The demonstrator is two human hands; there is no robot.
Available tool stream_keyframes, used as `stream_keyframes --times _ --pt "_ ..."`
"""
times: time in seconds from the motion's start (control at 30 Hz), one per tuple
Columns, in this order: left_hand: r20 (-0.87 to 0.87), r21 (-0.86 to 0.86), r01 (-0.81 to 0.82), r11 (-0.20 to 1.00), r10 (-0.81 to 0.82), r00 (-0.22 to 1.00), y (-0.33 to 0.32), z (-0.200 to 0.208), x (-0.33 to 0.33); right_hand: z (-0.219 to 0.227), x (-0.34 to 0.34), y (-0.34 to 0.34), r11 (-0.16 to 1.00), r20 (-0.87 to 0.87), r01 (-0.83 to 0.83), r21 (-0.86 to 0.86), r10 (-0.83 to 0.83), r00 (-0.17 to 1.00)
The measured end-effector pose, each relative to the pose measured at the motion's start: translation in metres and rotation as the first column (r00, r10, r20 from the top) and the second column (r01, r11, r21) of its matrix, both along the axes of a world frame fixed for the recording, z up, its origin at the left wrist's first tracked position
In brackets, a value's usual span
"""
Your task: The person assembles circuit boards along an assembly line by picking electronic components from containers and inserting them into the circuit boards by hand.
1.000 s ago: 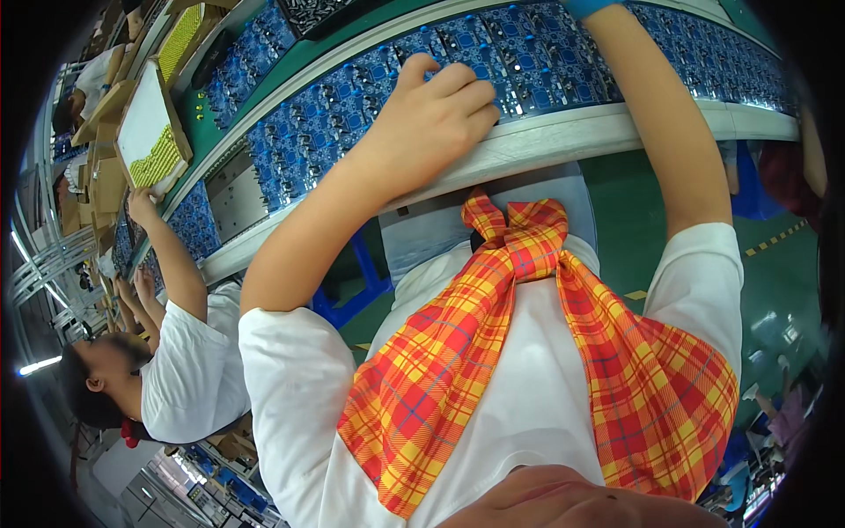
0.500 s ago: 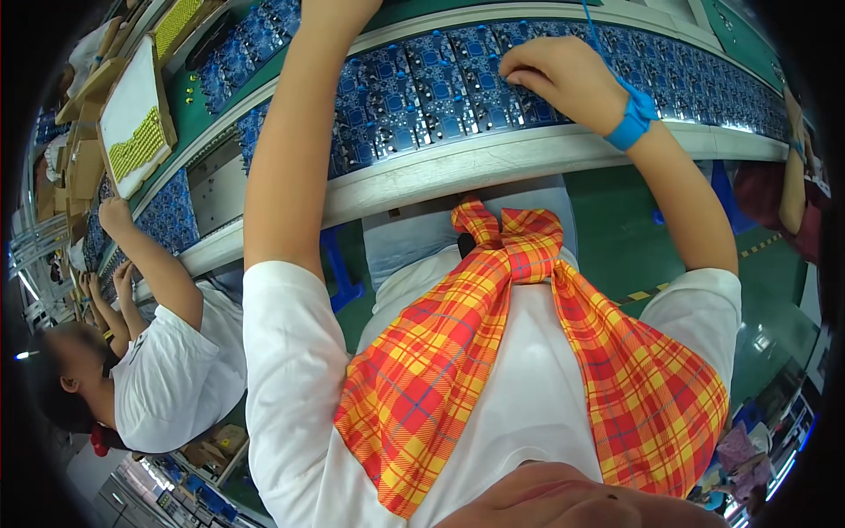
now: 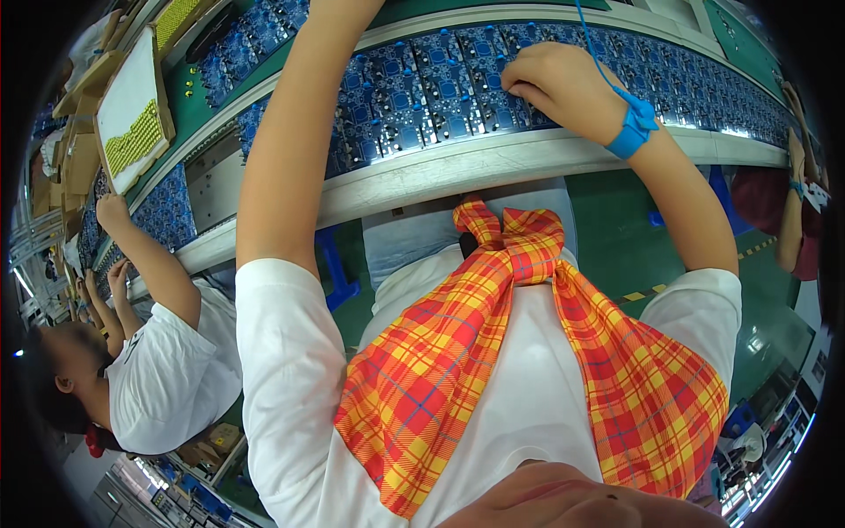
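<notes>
My right hand [image 3: 563,88] hovers just over the panels of blue circuit boards [image 3: 431,84] laid in a long row before me. Its fingers are curled in toward the thumb, and whatever they may pinch is hidden. A blue wrist strap [image 3: 632,132] with a thin cord circles that wrist. My left arm stretches far forward across the boards. Only the back part of my left hand [image 3: 348,11] shows at the top edge, with its fingers cut off from view.
A pale rail [image 3: 458,167] runs along the near side of the boards. Left stands a shallow box [image 3: 132,101] with rows of small yellow parts. More blue boards [image 3: 242,57] lie beyond a strip of green surface. A co-worker [image 3: 172,370] sits at left; another person's arm [image 3: 792,202] shows at right.
My right hand has shifted very slightly, its fingers drawn closer together. My left arm has tilted a little. At the far right, the other person's arms have moved.
</notes>
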State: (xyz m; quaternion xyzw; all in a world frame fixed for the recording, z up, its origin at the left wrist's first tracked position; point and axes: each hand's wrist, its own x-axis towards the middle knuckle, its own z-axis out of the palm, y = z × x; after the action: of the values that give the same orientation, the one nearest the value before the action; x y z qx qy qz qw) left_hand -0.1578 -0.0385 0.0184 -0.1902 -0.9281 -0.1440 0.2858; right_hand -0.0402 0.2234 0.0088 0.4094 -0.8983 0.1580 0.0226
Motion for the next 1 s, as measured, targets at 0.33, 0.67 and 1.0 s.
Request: stream_keyframes --times 0.33,0.67,1.0 --pt "0.008 0.093 0.095 0.991 -0.097 0.995 -0.006 0.011 -0.008 0.005 0.002 -0.003 0.998 -0.018 0.024 0.050 -0.023 1.000" --pt "0.023 -0.054 0.012 0.998 -0.011 1.000 -0.019 -0.009 -0.020 0.004 -0.001 -0.003 1.000 -0.003 -0.017 0.021 0.017 1.000" --pt "-0.002 0.046 -0.017 0.999 0.017 1.000 -0.004 0.005 0.000 -0.002 -0.001 -0.005 1.000 -0.010 -0.005 -0.003 0.005 1.000"
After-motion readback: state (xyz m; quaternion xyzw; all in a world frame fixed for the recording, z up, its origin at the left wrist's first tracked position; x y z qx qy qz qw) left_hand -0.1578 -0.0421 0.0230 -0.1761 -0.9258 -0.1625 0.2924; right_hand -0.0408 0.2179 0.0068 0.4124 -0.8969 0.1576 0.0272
